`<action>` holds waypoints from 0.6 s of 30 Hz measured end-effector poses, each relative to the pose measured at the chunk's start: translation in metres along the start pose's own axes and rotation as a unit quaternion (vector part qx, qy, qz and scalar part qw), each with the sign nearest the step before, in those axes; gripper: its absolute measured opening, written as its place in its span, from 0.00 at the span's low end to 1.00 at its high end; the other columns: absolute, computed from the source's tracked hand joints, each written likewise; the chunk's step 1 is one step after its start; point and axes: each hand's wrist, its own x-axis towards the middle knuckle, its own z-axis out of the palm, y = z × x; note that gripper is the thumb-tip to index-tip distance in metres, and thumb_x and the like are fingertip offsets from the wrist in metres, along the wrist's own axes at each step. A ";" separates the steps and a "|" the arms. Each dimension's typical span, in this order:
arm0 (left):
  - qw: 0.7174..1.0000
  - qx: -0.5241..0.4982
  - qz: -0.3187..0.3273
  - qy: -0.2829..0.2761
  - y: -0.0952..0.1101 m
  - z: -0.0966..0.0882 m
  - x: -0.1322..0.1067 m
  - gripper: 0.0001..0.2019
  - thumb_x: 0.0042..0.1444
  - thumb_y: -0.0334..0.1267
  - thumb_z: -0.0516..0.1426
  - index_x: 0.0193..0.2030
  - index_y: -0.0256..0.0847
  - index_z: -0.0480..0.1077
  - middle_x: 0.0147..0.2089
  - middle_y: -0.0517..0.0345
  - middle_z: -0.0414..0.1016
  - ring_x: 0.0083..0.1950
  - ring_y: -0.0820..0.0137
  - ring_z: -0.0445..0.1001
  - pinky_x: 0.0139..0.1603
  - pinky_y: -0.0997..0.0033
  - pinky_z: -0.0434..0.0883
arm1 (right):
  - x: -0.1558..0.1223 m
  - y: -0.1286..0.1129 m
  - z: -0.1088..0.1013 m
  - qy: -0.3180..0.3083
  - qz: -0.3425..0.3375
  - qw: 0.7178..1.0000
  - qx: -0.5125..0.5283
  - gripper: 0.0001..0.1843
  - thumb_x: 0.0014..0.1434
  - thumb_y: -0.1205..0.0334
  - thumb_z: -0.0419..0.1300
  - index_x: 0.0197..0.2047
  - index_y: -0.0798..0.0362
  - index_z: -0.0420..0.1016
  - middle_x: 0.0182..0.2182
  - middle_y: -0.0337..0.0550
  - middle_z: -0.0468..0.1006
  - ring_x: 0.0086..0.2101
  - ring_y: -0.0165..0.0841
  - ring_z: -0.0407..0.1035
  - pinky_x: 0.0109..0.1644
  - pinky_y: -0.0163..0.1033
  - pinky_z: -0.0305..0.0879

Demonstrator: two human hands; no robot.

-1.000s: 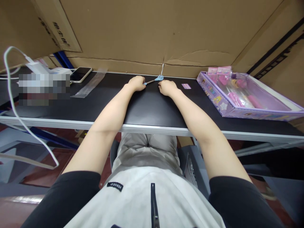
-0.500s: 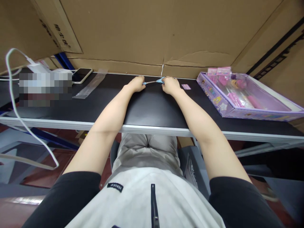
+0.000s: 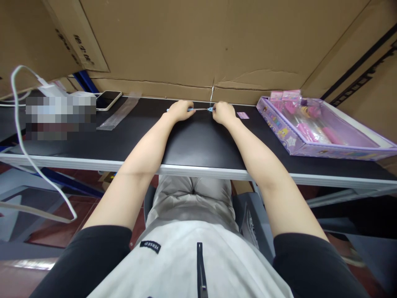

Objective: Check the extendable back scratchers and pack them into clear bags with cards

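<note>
My left hand [image 3: 180, 110] is closed around the light blue handle of a thin tool with a metal shaft [image 3: 202, 109]. A bit of the handle sticks out to the left of that hand. At the shaft's other end is a small light blue piece [image 3: 210, 109], pinched by the fingers of my right hand [image 3: 223, 112]. Its exact kind is too small to make out. Both hands are near the far edge of the black table. Just right of my right hand lies a small pink card [image 3: 243, 115].
A purple display box [image 3: 296, 145] holding pink packaged items stands on the right. To the left lie a clear plastic sleeve [image 3: 119, 112], a phone [image 3: 109, 100] and a white cable [image 3: 18, 136] beside a blurred-out patch. Cardboard walls [image 3: 161, 45] rise behind the table.
My left hand has moved slightly right along the tool, and its handle end now shows left of the hand. The light blue piece is turned and more covered by my right fingers.
</note>
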 end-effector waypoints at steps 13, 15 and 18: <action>1.000 0.016 0.011 0.014 0.004 -0.003 -0.003 0.19 0.72 0.41 0.57 0.63 0.39 0.81 0.58 0.40 0.86 0.61 0.52 0.81 0.63 0.58 0.73 | 0.011 0.016 0.012 0.071 -0.047 0.996 0.026 0.22 0.76 0.64 0.55 0.69 0.61 0.74 0.68 0.71 0.73 0.70 0.62 0.65 0.72 0.74 0.62; 1.000 0.027 -0.008 0.011 0.008 -0.005 -0.006 0.19 0.72 0.41 0.57 0.64 0.41 0.80 0.59 0.40 0.86 0.62 0.51 0.81 0.63 0.58 0.73 | 0.009 0.014 0.010 0.065 -0.045 0.997 0.022 0.22 0.76 0.65 0.54 0.68 0.62 0.75 0.68 0.71 0.74 0.70 0.61 0.66 0.73 0.72 0.62; 0.999 0.036 -0.039 0.007 0.014 -0.010 -0.009 0.19 0.73 0.41 0.57 0.65 0.43 0.80 0.62 0.40 0.85 0.64 0.49 0.81 0.64 0.56 0.73 | 0.007 0.012 0.008 0.063 -0.043 0.997 0.029 0.22 0.75 0.66 0.53 0.66 0.62 0.77 0.65 0.70 0.76 0.68 0.60 0.68 0.72 0.70 0.64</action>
